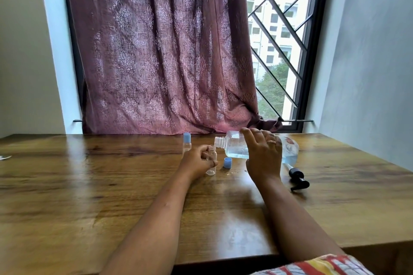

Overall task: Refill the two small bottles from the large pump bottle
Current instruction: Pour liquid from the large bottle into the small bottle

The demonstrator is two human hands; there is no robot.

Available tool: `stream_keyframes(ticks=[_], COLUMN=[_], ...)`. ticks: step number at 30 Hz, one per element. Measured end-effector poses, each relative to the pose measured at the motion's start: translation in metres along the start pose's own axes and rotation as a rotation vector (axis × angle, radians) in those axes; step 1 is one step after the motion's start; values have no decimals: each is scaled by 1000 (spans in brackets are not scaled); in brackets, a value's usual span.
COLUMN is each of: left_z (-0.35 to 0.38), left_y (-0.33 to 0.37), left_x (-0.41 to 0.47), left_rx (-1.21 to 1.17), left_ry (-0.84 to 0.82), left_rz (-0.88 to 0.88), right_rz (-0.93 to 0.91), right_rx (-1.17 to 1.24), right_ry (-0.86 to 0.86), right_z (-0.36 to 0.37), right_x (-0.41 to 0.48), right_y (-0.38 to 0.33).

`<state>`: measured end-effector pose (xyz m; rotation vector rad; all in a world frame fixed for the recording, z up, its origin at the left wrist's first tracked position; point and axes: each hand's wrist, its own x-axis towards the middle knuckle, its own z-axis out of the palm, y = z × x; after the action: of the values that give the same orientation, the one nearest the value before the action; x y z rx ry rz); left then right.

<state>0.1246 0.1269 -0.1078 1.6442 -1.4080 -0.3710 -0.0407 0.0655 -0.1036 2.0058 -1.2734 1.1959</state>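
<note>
Head view: the left hand (pixel 199 161) curls its fingers round the uncapped small bottle (pixel 211 164), upright on the table (pixel 89 174). The right hand (pixel 263 154) clamps the tipped large bottle (pixel 234 147), whose open neck is at one o'clock of the small mouth. A blue cap (pixel 227 162) lies at its three o'clock, the capped small bottle (pixel 186 143) at eleven, and the pump head (pixel 298 177) at four.

The large clear bottle (pixel 237 148) is tipped almost flat. Its open threaded neck points left, just above the mouth of the uncapped small bottle (pixel 211 164), and pale blue liquid pools along its lower side. The uncapped small bottle is clear and upright, and its blue cap (pixel 227 162) lies just beside it. The second small bottle (pixel 186 143), capped in blue, stands farther back. The black pump head (pixel 298 177) lies on the tabletop (pixel 111 185) to the right.
</note>
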Motion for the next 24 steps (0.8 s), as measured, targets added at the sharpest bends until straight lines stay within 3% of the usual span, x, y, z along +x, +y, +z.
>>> stream_keyframes(ticks=[24], left_z=[0], left_y=[2], left_x=[-1], left_rx=[-17], left_ry=[11], left_rz=[-4], right_rz=[-17], right_rx=[4], right_ry=[-32], right_z=[-5], right_x=[5], right_y=[-2])
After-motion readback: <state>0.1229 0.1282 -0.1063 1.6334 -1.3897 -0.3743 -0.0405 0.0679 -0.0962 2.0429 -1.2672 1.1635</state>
